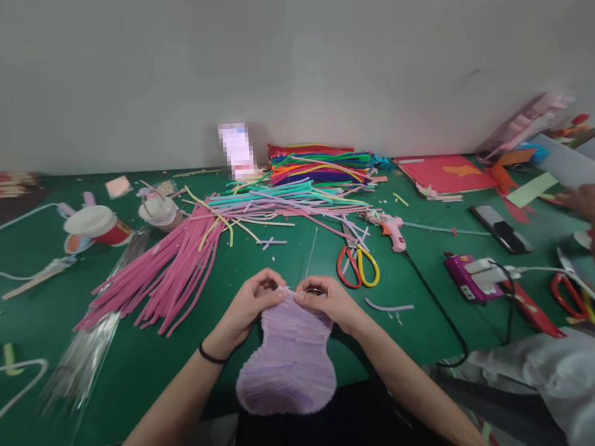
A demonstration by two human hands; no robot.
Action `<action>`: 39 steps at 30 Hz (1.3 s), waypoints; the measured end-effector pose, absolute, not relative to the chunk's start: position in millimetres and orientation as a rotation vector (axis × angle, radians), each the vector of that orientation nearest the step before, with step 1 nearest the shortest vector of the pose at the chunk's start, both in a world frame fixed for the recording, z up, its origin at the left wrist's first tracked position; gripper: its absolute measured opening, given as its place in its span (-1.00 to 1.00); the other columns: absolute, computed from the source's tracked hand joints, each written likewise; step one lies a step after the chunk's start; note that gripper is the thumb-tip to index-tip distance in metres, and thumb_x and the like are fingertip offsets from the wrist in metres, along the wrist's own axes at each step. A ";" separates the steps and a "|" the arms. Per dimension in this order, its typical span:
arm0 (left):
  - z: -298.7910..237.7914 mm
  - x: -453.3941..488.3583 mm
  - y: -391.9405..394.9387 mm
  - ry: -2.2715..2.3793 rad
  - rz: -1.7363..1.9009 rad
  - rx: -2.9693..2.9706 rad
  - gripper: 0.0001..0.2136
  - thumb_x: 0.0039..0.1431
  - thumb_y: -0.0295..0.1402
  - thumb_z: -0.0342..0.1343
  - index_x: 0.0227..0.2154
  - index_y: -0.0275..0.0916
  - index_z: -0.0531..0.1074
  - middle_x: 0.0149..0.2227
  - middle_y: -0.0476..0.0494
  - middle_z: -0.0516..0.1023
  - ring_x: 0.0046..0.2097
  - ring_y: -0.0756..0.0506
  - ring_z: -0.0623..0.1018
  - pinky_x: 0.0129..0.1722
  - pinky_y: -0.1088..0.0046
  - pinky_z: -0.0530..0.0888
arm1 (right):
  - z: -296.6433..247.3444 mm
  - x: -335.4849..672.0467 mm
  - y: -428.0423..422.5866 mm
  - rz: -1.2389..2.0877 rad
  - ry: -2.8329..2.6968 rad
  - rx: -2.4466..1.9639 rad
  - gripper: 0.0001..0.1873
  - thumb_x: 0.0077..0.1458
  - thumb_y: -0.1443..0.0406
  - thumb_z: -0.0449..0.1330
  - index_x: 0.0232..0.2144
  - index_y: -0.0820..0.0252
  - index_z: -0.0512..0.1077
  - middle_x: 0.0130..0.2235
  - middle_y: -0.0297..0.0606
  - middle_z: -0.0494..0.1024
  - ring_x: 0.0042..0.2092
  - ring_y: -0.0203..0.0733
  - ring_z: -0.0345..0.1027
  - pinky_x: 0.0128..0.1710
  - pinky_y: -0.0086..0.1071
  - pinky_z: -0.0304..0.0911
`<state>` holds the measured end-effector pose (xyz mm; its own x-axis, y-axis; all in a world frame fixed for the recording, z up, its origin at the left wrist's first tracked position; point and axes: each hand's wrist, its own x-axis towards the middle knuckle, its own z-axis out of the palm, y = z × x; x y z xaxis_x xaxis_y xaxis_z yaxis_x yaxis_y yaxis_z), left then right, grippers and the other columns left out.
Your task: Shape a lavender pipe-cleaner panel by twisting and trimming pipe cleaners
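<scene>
A lilac piece point(288, 361) built from rows of fuzzy pipe cleaners hangs over the table's near edge in front of me. My left hand point(249, 307) pinches its top edge from the left, fingers closed. My right hand point(325, 301) pinches the same top edge from the right, fingers closed too. A thin wire point(311, 252) rises from between the two hands. A black band circles my left wrist.
On the green table point(136, 361) lie pink pipe cleaners point(166, 275), a many-coloured pile point(319, 166), red-and-yellow scissors point(357, 266), a pink glue gun point(392, 231), a purple glue gun point(470, 278), a paper cup point(98, 226). Another person's hand point(590, 203) works at the right.
</scene>
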<state>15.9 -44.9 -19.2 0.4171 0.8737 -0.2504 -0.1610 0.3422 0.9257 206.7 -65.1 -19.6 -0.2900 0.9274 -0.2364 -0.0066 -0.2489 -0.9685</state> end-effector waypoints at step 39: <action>-27.9 6.0 -30.5 1.012 0.729 1.577 -0.86 0.01 -0.25 0.27 -0.41 -0.20 0.61 -0.22 -0.17 0.46 -0.18 -0.11 0.49 -0.22 0.42 0.40 | -26.7 206.0 -64.2 1.524 -1.459 -1.320 -0.52 -0.28 0.12 0.44 -0.27 0.23 0.54 -0.31 -0.29 0.56 -0.29 -0.23 0.33 -0.21 -0.37 0.24</action>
<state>6.0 -30.5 -27.9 0.4509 0.8911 -0.0501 0.2347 -0.0642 0.9699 206.0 -64.2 -26.7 -0.2896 0.9299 -0.2268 0.1859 -0.1778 -0.9664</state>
